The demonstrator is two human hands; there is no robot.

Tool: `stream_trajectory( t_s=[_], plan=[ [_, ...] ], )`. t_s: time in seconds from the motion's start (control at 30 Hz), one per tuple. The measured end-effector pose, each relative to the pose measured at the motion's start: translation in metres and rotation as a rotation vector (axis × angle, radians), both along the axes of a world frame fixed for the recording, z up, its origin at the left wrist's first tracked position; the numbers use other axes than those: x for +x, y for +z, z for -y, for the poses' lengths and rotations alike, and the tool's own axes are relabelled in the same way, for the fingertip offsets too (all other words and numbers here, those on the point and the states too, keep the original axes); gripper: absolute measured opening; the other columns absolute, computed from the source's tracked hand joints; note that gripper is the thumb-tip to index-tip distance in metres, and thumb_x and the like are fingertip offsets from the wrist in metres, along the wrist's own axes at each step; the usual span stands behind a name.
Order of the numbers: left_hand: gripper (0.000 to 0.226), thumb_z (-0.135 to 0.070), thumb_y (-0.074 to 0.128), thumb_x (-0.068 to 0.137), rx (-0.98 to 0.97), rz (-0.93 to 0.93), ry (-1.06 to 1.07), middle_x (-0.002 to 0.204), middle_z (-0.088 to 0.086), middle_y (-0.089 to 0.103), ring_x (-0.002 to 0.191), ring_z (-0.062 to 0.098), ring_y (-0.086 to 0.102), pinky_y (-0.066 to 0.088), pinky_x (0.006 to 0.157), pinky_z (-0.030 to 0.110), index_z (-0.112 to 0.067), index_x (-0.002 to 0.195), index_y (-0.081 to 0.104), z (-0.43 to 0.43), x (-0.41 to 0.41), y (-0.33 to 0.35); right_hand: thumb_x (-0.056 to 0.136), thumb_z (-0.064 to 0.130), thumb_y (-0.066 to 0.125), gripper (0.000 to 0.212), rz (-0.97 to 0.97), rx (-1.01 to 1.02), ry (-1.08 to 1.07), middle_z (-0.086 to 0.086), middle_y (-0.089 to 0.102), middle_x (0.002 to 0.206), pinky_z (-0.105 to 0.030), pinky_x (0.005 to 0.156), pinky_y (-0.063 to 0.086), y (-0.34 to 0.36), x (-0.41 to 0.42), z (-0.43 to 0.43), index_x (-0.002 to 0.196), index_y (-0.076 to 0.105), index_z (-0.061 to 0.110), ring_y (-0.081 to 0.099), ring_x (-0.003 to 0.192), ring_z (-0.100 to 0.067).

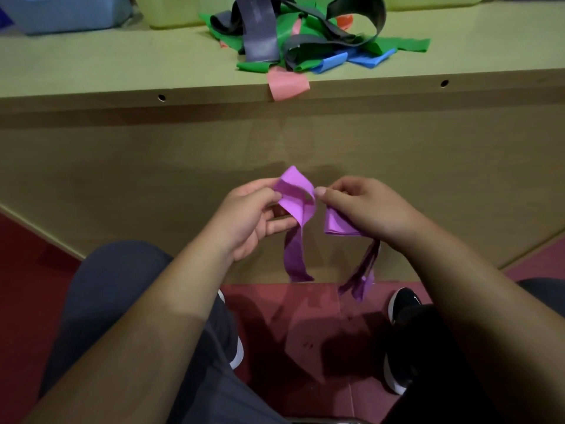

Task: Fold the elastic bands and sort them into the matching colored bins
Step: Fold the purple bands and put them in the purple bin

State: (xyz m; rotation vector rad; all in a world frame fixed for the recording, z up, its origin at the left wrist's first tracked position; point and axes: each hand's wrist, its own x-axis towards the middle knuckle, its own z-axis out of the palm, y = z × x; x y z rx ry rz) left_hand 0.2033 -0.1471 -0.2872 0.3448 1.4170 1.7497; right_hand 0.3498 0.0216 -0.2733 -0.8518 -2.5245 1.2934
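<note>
Purple elastic band [296, 194] hangs between my two hands, held low in front of the table's [122, 65] front panel. My left hand [247, 218] pinches a twisted loop of it between thumb and fingers, one tail dangling. My right hand [367, 209] grasps a folded section, fingers curled round it, more strands trailing beneath. On the tabletop lies a tangled pile [305, 41] of green, grey and blue bands, a pink band [287, 85] drooping over the edge. A blue bin [61, 10] and a yellow bin [171, 10] stand behind.
</note>
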Motion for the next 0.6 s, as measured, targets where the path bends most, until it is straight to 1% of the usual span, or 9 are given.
stream_trajectory(
  t_s=[0.03, 0.1, 0.13, 0.2, 0.27, 0.33, 0.4, 0.5, 0.6],
  plan=[
    [0.031, 0.005, 0.046, 0.103, 0.003, 0.005, -0.002, 0.105, 0.015, 0.076, 0.092, 0.024, 0.076, 0.067, 0.074, 0.041, -0.006, 0.121, 0.069, 0.001, 0.000, 0.000, 0.094, 0.064, 0.069, 0.038, -0.005, -0.024, 0.003, 0.015, 0.075, 0.084, -0.029, 0.080, 0.051, -0.001, 0.000, -0.001, 0.099, 0.079, 0.028, 0.066, 0.079, -0.002],
    [0.028, 0.006, 0.047, 0.102, 0.009, 0.002, -0.011, 0.098, 0.014, 0.076, 0.083, 0.020, 0.073, 0.066, 0.069, 0.039, -0.005, 0.115, 0.069, 0.002, 0.001, 0.001, 0.096, 0.055, 0.071, 0.028, -0.016, -0.099, 0.027, 0.020, 0.079, 0.102, -0.025, 0.097, 0.052, -0.004, 0.000, 0.001, 0.110, 0.081, 0.033, 0.070, 0.100, 0.002],
    [0.027, 0.006, 0.047, 0.101, 0.013, 0.002, -0.017, 0.097, 0.014, 0.075, 0.082, 0.020, 0.072, 0.066, 0.068, 0.038, -0.004, 0.115, 0.069, 0.003, 0.001, 0.002, 0.097, 0.051, 0.072, 0.025, -0.033, -0.156, 0.038, 0.022, 0.079, 0.106, -0.024, 0.102, 0.051, -0.005, 0.000, 0.001, 0.114, 0.081, 0.034, 0.071, 0.106, 0.003],
    [0.028, 0.005, 0.049, 0.102, 0.013, 0.003, -0.026, 0.103, 0.018, 0.076, 0.086, 0.021, 0.072, 0.065, 0.067, 0.037, -0.004, 0.119, 0.068, 0.004, 0.001, 0.003, 0.098, 0.043, 0.074, 0.023, -0.087, -0.296, 0.046, 0.021, 0.080, 0.110, -0.025, 0.106, 0.051, -0.008, 0.000, 0.003, 0.118, 0.081, 0.033, 0.072, 0.110, 0.001],
    [0.027, 0.003, 0.052, 0.102, 0.009, -0.003, -0.034, 0.116, 0.021, 0.076, 0.093, 0.024, 0.072, 0.066, 0.069, 0.037, -0.003, 0.122, 0.069, 0.004, 0.002, 0.004, 0.098, 0.036, 0.075, 0.021, -0.135, -0.415, 0.048, 0.014, 0.081, 0.110, -0.024, 0.102, 0.054, -0.009, -0.001, 0.006, 0.118, 0.081, 0.029, 0.075, 0.109, -0.005],
    [0.027, 0.002, 0.052, 0.102, 0.008, -0.001, -0.038, 0.117, 0.020, 0.076, 0.092, 0.023, 0.073, 0.066, 0.070, 0.037, -0.003, 0.123, 0.069, 0.005, 0.002, 0.005, 0.098, 0.031, 0.077, 0.020, -0.166, -0.447, 0.055, 0.009, 0.082, 0.108, -0.021, 0.096, 0.056, -0.010, -0.003, 0.009, 0.116, 0.081, 0.026, 0.076, 0.104, -0.008],
    [0.029, 0.001, 0.052, 0.102, 0.008, -0.003, -0.049, 0.117, 0.016, 0.077, 0.092, 0.022, 0.074, 0.066, 0.070, 0.037, -0.001, 0.127, 0.068, 0.005, 0.003, 0.006, 0.096, 0.025, 0.079, 0.019, -0.191, -0.455, 0.053, 0.004, 0.083, 0.105, -0.017, 0.087, 0.056, -0.011, -0.005, 0.012, 0.114, 0.082, 0.022, 0.075, 0.094, -0.007],
    [0.032, -0.004, 0.051, 0.104, 0.005, 0.008, -0.046, 0.128, 0.011, 0.075, 0.104, 0.025, 0.074, 0.065, 0.066, 0.038, -0.005, 0.132, 0.066, 0.006, 0.003, 0.007, 0.094, 0.022, 0.081, 0.016, -0.195, -0.403, 0.028, 0.002, 0.083, 0.100, -0.013, 0.078, 0.053, -0.012, -0.007, 0.015, 0.110, 0.084, 0.021, 0.070, 0.083, -0.003],
    [0.035, -0.008, 0.049, 0.106, 0.010, 0.020, -0.049, 0.131, 0.008, 0.074, 0.109, 0.028, 0.072, 0.065, 0.063, 0.038, -0.011, 0.138, 0.063, 0.006, 0.003, 0.007, 0.093, 0.026, 0.082, 0.015, -0.177, -0.319, 0.025, 0.008, 0.083, 0.097, -0.012, 0.077, 0.051, -0.013, -0.007, 0.016, 0.108, 0.084, 0.024, 0.070, 0.082, 0.000]
  ],
)
